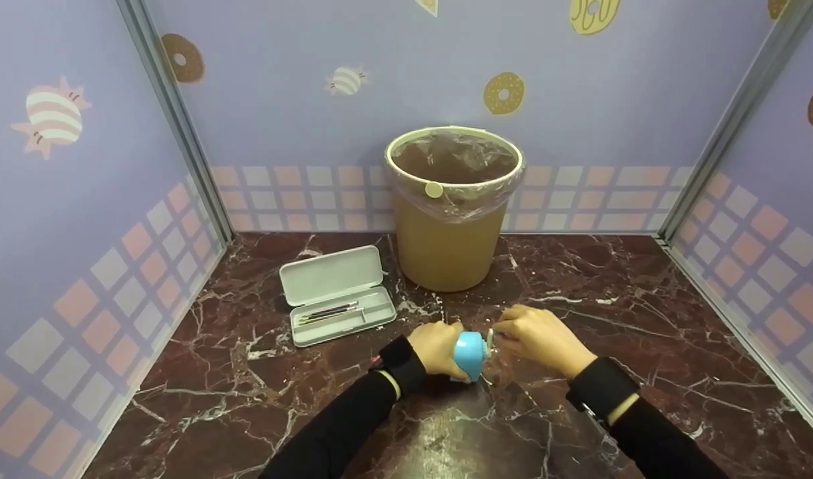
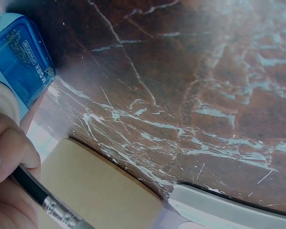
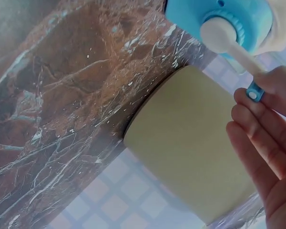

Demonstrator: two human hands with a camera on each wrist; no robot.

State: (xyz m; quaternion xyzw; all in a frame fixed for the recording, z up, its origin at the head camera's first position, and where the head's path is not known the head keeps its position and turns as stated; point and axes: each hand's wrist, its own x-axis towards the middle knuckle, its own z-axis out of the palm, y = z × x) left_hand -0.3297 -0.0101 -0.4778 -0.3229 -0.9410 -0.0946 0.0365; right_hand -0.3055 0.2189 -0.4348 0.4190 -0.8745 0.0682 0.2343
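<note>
A blue pencil sharpener (image 1: 470, 356) lies in my left hand (image 1: 436, 347), which grips it from the left side just above the table. Through its clear blue drawer (image 2: 26, 52), shavings show in the left wrist view. A dark pencil (image 2: 31, 188) with a silver band sticks out past the left hand's fingers, beside the sharpener's pale round part (image 2: 2, 100). My right hand (image 1: 536, 336) pinches the end of the white crank (image 3: 245, 59), with its blue knob (image 3: 255, 91) between thumb and fingers. The other right fingers extend loosely.
A pencil case (image 1: 330, 259) lies with its lid up at the left, several thin pencils (image 1: 328, 311) inside. Behind the hands stands a tan bin (image 1: 446, 246) with a clear liner. Patterned walls (image 1: 280, 80) surround the dark marbled table (image 1: 247, 399).
</note>
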